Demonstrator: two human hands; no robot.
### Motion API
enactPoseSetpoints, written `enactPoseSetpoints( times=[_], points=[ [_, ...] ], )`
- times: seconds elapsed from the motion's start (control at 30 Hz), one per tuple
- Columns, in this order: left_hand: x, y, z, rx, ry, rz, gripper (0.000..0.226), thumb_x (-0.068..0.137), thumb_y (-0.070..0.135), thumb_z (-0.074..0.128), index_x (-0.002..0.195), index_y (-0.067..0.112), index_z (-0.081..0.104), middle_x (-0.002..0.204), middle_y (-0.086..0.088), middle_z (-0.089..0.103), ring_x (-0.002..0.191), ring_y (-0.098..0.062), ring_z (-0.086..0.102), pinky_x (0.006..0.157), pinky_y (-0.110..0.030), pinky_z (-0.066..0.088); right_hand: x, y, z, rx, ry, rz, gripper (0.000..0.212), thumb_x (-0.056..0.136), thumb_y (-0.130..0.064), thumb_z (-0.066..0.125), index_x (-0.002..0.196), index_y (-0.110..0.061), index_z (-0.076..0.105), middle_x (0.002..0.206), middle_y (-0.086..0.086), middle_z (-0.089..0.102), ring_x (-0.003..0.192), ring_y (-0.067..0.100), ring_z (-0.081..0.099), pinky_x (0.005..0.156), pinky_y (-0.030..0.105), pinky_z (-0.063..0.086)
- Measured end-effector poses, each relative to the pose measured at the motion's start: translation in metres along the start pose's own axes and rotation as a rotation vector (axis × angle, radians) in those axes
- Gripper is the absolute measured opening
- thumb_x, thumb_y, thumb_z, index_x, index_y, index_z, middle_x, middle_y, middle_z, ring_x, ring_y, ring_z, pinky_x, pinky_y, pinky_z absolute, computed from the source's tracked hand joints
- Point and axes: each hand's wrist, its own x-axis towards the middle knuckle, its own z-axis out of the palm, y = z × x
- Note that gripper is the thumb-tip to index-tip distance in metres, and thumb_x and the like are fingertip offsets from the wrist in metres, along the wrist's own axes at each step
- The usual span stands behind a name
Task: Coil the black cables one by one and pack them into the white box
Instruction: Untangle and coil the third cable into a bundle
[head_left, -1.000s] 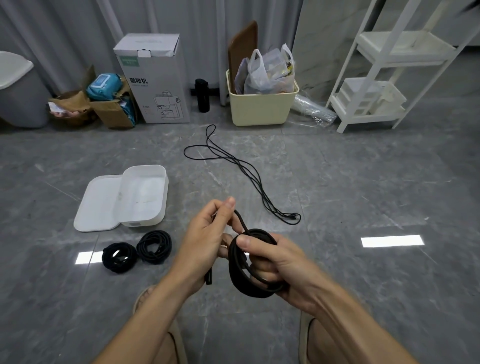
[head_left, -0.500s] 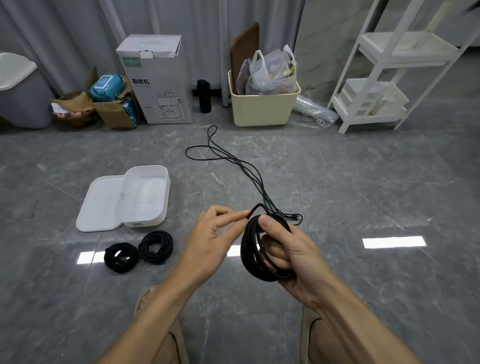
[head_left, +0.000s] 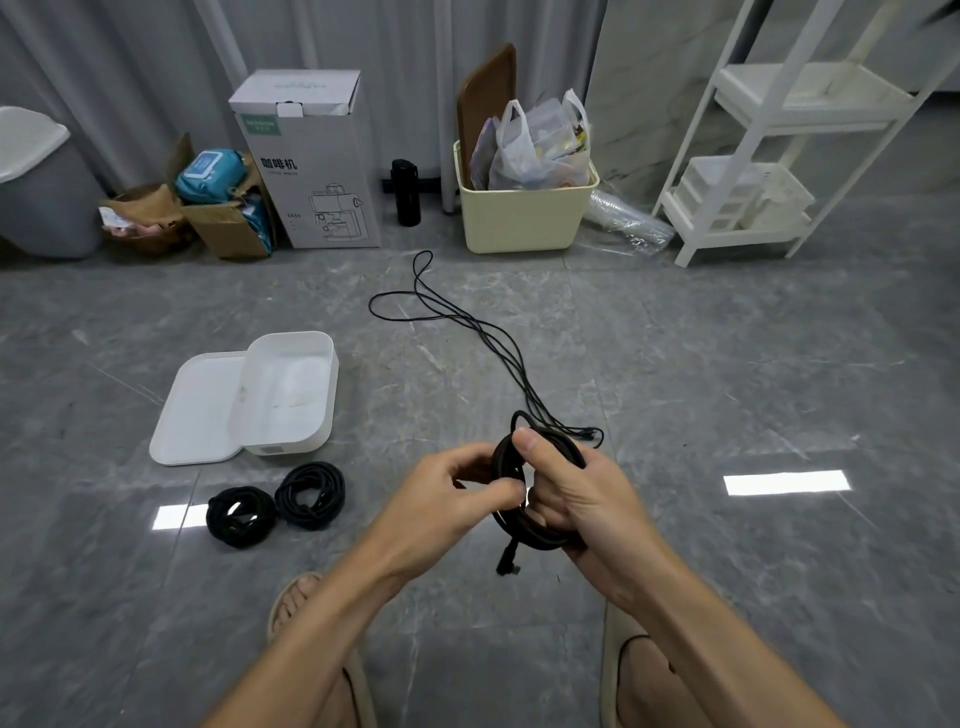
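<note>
My right hand grips a coiled black cable, thumb pressed over the top of the loops. My left hand pinches the coil's left side, and a plug end dangles below. Two finished coils lie on the floor to the left. The open white box sits behind them, its lid beside it. A loose black cable trails across the floor ahead.
Along the back wall stand a cardboard appliance box, a black bottle, a cream bin with bags and a white shelf rack. A grey bin is far left. My sandalled feet are below.
My left hand has moved in from the coil's top strand and now pinches the coil's side. The plug end has swung down to hang below the coil.
</note>
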Motion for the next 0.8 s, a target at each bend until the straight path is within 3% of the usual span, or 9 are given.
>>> enactPoseSetpoints(
  times=[0.17, 0.27, 0.33, 0.4, 0.5, 0.6, 0.67, 0.8],
  points=[
    [0.001, 0.0, 0.0, -0.034, 0.031, -0.091, 0.013, 0.078, 0.018, 0.064, 0.087, 0.012, 0.071, 0.08, 0.002, 0.069, 0.082, -0.003, 0.063, 0.086, -0.022, 0.046, 0.001, -0.001, 0.001, -0.021, -0.05, 0.036, 0.027, 0.078, -0.037, 0.073, 0.067, -0.017, 0.059, 0.056, 0.0, 0.018, 0.046, 0.011, 0.017, 0.05, 0.022, 0.033],
    [0.001, 0.001, 0.001, -0.121, 0.035, -0.142, 0.024, 0.067, 0.021, 0.06, 0.09, 0.013, 0.066, 0.073, -0.003, 0.066, 0.076, -0.007, 0.062, 0.088, -0.026, 0.046, 0.001, -0.002, 0.002, -0.009, -0.082, 0.053, 0.03, 0.078, -0.038, 0.073, 0.053, -0.024, 0.061, 0.056, 0.0, 0.021, 0.047, 0.012, 0.021, 0.056, 0.024, 0.038],
    [0.001, 0.003, 0.002, -0.228, 0.059, -0.193, 0.043, 0.064, 0.018, 0.06, 0.106, 0.016, 0.053, 0.063, 0.007, 0.062, 0.066, -0.005, 0.06, 0.087, -0.029, 0.039, 0.001, -0.002, 0.003, 0.012, -0.096, 0.067, 0.031, 0.079, -0.037, 0.072, 0.052, -0.024, 0.063, 0.057, 0.0, 0.023, 0.047, 0.011, 0.023, 0.055, 0.022, 0.04],
    [0.003, 0.002, 0.002, -0.343, 0.069, -0.221, 0.059, 0.061, 0.013, 0.06, 0.117, 0.014, 0.042, 0.061, 0.005, 0.064, 0.062, -0.006, 0.061, 0.091, -0.033, 0.035, 0.0, -0.001, 0.004, 0.038, -0.113, 0.078, 0.03, 0.081, -0.034, 0.07, 0.054, -0.023, 0.066, 0.057, 0.0, 0.025, 0.048, 0.011, 0.024, 0.053, 0.019, 0.04],
    [0.001, 0.003, 0.001, -0.45, 0.021, -0.209, 0.058, 0.061, 0.007, 0.059, 0.117, 0.011, 0.042, 0.068, -0.006, 0.069, 0.066, -0.015, 0.066, 0.09, -0.032, 0.039, 0.001, 0.0, 0.003, 0.035, -0.125, 0.087, 0.029, 0.081, -0.034, 0.071, 0.055, -0.022, 0.067, 0.056, -0.001, 0.026, 0.048, 0.01, 0.025, 0.054, 0.02, 0.038],
    [0.0, 0.002, 0.004, -0.28, 0.03, -0.162, 0.049, 0.066, 0.017, 0.063, 0.112, 0.017, 0.046, 0.087, -0.005, 0.074, 0.083, -0.014, 0.068, 0.088, -0.03, 0.043, 0.003, 0.003, 0.001, 0.068, -0.081, 0.086, 0.021, 0.08, -0.035, 0.073, 0.064, -0.021, 0.07, 0.056, -0.002, 0.028, 0.048, 0.009, 0.026, 0.054, 0.02, 0.036],
    [0.0, -0.002, 0.007, -0.161, 0.135, -0.083, 0.041, 0.067, 0.027, 0.066, 0.105, 0.023, 0.05, 0.103, 0.001, 0.068, 0.097, -0.011, 0.064, 0.086, -0.025, 0.044, 0.004, 0.004, -0.001, 0.072, -0.011, 0.064, 0.021, 0.083, -0.032, 0.072, 0.069, -0.018, 0.065, 0.055, -0.003, 0.029, 0.048, 0.008, 0.027, 0.051, 0.018, 0.032],
    [0.002, -0.012, 0.014, 0.262, 0.404, 0.209, 0.019, 0.078, 0.034, 0.077, 0.079, 0.031, 0.058, 0.09, 0.015, 0.053, 0.096, -0.004, 0.055, 0.079, -0.01, 0.037, 0.006, 0.005, -0.004, 0.013, 0.087, -0.015, 0.027, 0.091, -0.027, 0.069, 0.069, -0.019, 0.056, 0.055, -0.004, 0.027, 0.049, 0.01, 0.027, 0.056, 0.022, 0.036]
  ],
)
